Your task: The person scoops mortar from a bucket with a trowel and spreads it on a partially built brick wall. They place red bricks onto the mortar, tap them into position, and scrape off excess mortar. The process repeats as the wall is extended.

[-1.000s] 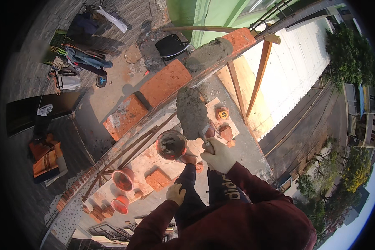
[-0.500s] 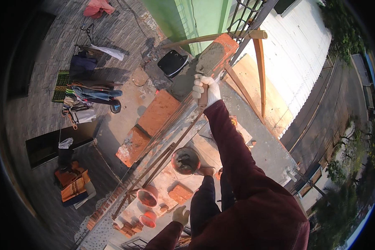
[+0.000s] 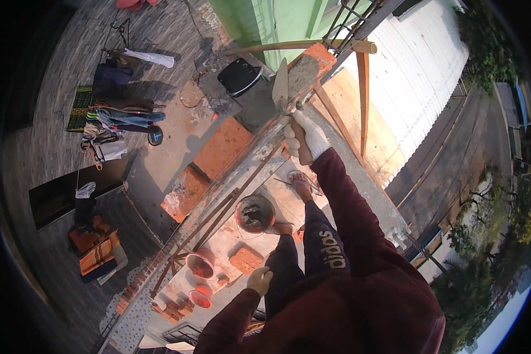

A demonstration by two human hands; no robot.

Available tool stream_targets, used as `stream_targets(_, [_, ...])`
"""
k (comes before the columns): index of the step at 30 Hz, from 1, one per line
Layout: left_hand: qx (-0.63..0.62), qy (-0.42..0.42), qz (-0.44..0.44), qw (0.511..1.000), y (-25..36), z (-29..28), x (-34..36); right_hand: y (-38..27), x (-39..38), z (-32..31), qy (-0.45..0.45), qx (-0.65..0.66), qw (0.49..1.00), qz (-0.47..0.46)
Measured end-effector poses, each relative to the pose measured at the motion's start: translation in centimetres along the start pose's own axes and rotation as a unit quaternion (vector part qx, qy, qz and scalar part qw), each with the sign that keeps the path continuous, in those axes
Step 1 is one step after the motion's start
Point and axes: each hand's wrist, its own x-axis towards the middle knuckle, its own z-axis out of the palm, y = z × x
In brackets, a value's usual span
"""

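Note:
My right hand [image 3: 302,135], in a pale glove, grips the handle of a trowel [image 3: 281,82]. The blade points away from me beside the far brick [image 3: 318,54] on the wall, whose face carries wet mortar [image 3: 302,74]. Two bricks [image 3: 221,147] lie further back along the same wall, toward me and to the left. My gloved left hand [image 3: 259,279] hangs low by my left thigh, fingers loosely curved with nothing visible in them, near a loose brick [image 3: 246,258]. A bucket with grey mortar [image 3: 255,213] stands at my feet.
Red tubs [image 3: 200,262] and brick stacks stand lower left. Wooden props [image 3: 364,106], a bamboo pole and rebar rise by the wall. A corrugated roof [image 3: 425,59] and street drop away at right. A yard with hanging clothes [image 3: 112,112] and black chair [image 3: 239,75] lies beyond the wall.
The trowel, heaped with mortar a second ago, swung forward to the far brick; the heap is off the blade now. My right arm drew slightly back. My view shifted, showing both feet.

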Motion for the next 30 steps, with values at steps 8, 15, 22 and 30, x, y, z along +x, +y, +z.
stream_targets(8, [-0.121, 0.012, -0.049, 0.991, -1.7, -1.6, -1.6, -0.3, 1.2, 1.8, -0.039, 0.000, 0.997, -0.063])
stream_targets(15, [-0.194, 0.033, -0.091, 0.976, -7.6, -0.1, -6.6, -4.0, -8.1, -6.7, 0.158, -0.427, 0.890, 0.029])
stream_targets(22, [-0.235, 0.046, -0.082, 0.967, -7.0, 0.0, -8.0, -5.2, -2.2, -4.1, 0.156, -0.417, 0.895, 0.019])
stream_targets(30, [-0.272, 0.011, -0.146, 0.951, -5.9, 2.7, -11.0, -5.6, -1.2, -5.5, 0.151, -0.425, 0.891, 0.041])
